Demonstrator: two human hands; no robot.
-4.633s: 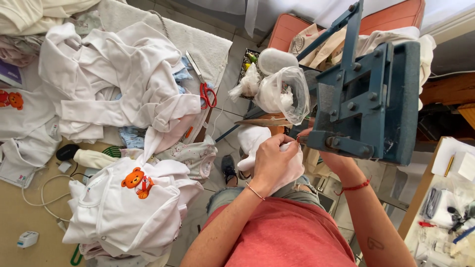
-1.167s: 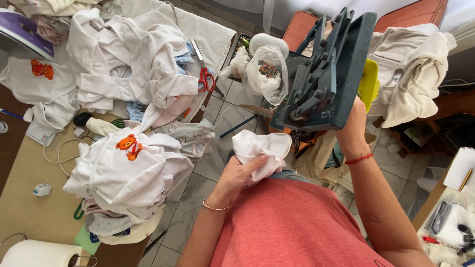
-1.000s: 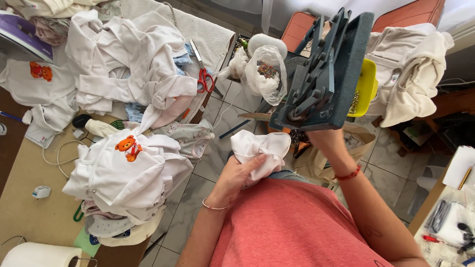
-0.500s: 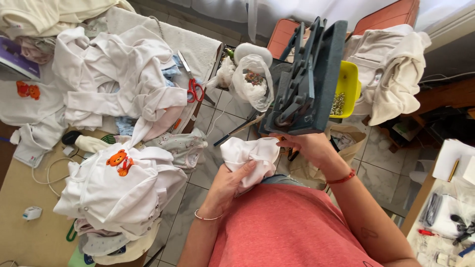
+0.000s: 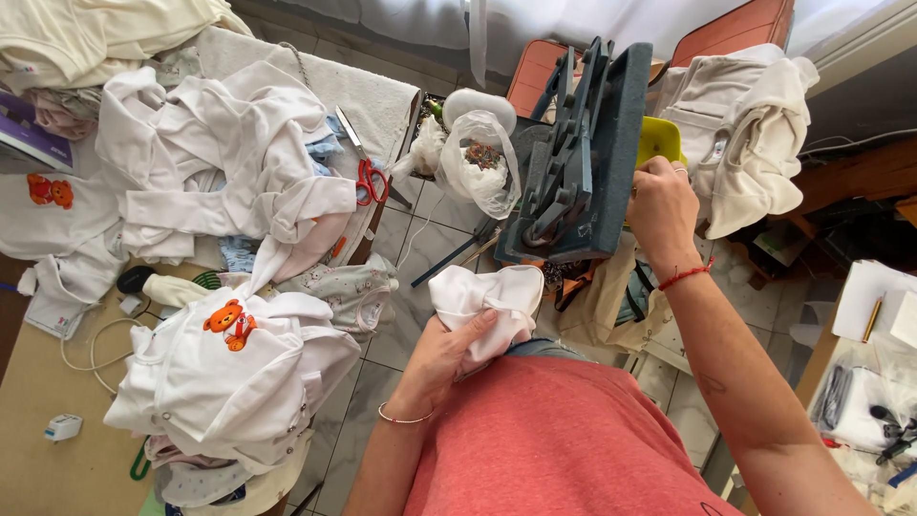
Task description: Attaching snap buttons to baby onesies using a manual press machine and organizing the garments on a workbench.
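1. Head view: the left hand (image 5: 449, 349) curls its fingers over a small bunched white cotton garment (image 5: 485, 298), pressing it against the person's front just above the red shirt (image 5: 564, 440). The grip is closed on the cloth.
2. The right hand (image 5: 662, 205) is up at the right edge of the dark blue-grey metal hand press (image 5: 578, 172), fingers folded against it; I cannot tell whether they clasp a handle or only rest there.
3. Compared with half a second ago, the right hand has risen from under the press to its side, beside the yellow plastic tub (image 5: 659, 141). The left hand keeps the garment in much the same place.
4. A clear plastic bag of small coloured pieces (image 5: 480, 167) sits just left of the press.
5. On the table to the left lie piled white baby garments (image 5: 229, 172), red-handled scissors (image 5: 368, 177), and a white garment with an orange bear patch (image 5: 229, 368).
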